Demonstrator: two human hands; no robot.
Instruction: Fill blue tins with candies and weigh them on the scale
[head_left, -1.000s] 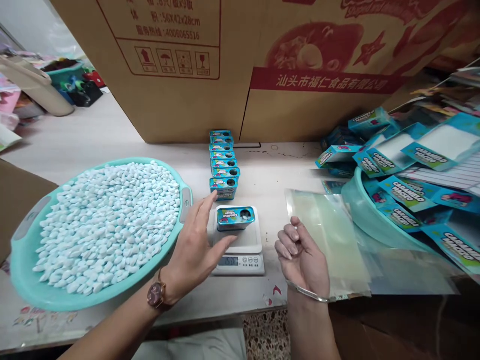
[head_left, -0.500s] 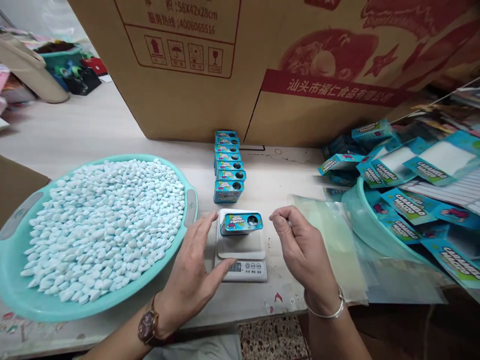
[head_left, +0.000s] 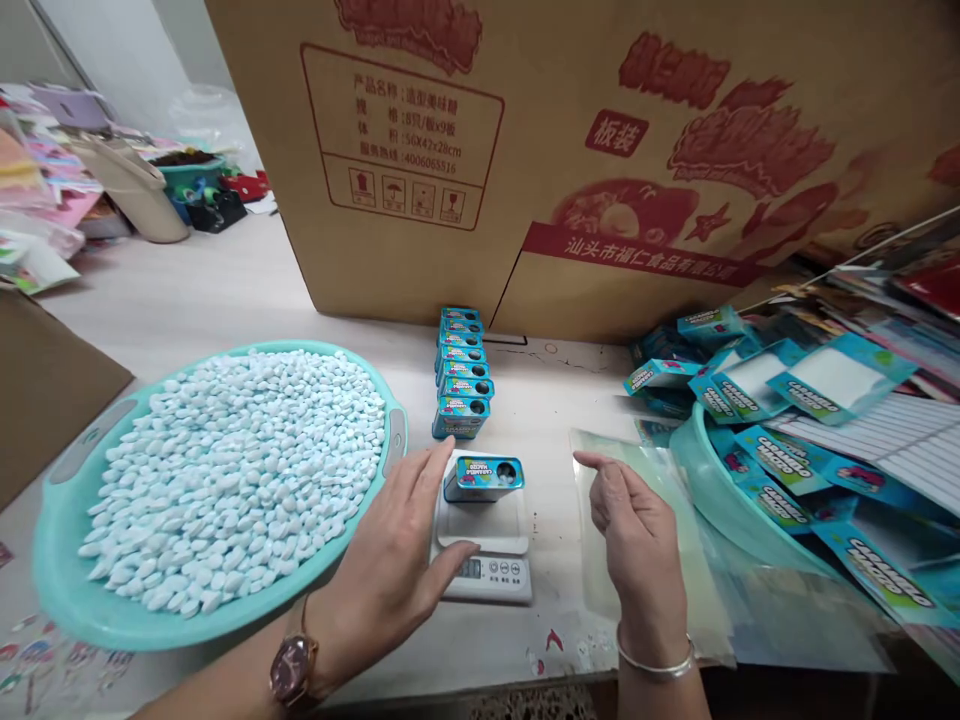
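Observation:
A small blue candy tin with a round opening in its top stands upright on a white kitchen scale. My left hand is open at the left side of the scale, thumb over the edge of its display, holding nothing. To the right of the scale, my right hand hovers with the index finger stretched leftward and the other fingers curled in. Whatever the curled fingers may hold is hidden. A teal basin full of pale blue candies is beside my left hand.
Behind the scale, several similar tins form a row reaching toward a large cardboard box. Clear plastic sheets lie at the right. Beyond them, a teal tub holds blue printed cartons. A beige flask stands at the far left.
The camera view has tilted up, showing more of the box. My right hand has moved a little away from the tin, and its index finger has straightened. My left hand stays beside the scale.

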